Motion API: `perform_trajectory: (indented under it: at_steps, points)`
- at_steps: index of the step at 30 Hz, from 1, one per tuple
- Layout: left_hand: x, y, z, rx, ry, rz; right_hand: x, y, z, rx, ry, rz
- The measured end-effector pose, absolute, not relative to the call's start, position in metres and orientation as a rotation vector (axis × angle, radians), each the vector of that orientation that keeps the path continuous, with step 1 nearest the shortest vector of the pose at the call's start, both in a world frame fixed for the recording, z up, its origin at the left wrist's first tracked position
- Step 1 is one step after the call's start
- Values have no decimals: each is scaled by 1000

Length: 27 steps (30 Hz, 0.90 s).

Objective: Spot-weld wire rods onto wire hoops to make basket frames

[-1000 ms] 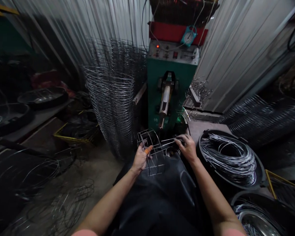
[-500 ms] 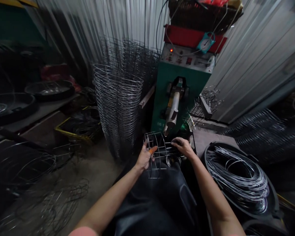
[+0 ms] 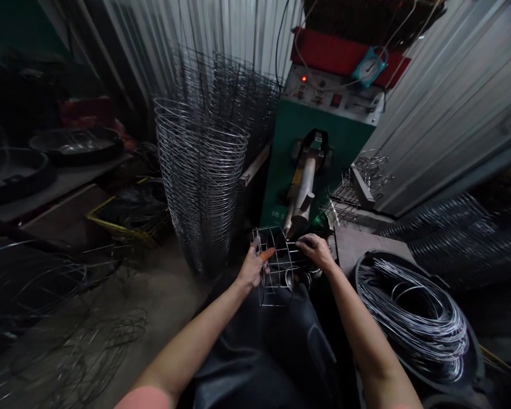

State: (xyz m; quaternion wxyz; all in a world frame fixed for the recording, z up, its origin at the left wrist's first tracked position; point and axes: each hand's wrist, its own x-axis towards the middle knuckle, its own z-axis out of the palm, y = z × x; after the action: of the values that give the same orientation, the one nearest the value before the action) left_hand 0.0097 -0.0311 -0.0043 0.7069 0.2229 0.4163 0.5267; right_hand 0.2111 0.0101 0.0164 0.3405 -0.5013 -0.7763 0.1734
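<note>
My left hand (image 3: 252,267), one digit wrapped in an orange cover, is closed around the left part of a small curved wire frame (image 3: 276,279). The frame is a grid of thin bright metal wires, held above my dark apron. Pinched fingers of my right hand (image 3: 315,250) are at a thin metal wire (image 3: 297,251) on the frame's right side; its far end is hidden. Just above the frame's upper right is the pointed lower tip of a spot welder's arm (image 3: 303,190). Whether the tip touches the wires I cannot tell.
Behind stands the welder's green cabinet (image 3: 272,165), with a lit red lamp. A tall stack of wire rings (image 3: 202,182) rises on the left. At right, a black tub (image 3: 472,346) holds looped wires (image 3: 434,324). A yellow crate (image 3: 111,224) and loose wire lie left.
The view has shifted slightly, so the welder appears a little lower and further right. Both hands keep their holds, and the frame has barely moved.
</note>
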Motion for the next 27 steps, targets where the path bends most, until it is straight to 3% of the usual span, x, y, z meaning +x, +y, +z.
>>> perform_trajectory:
  at_steps: [14,21,27]
  points:
    - [14,-14,-2,485,957,1164,216,30,10,-1375,-2022,481]
    - [14,-12,-7,476,963,1162,238,9,-7,-1418,-1871,197]
    - [16,-14,-9,481,893,1212,239,0,-13,-1485,-1804,269]
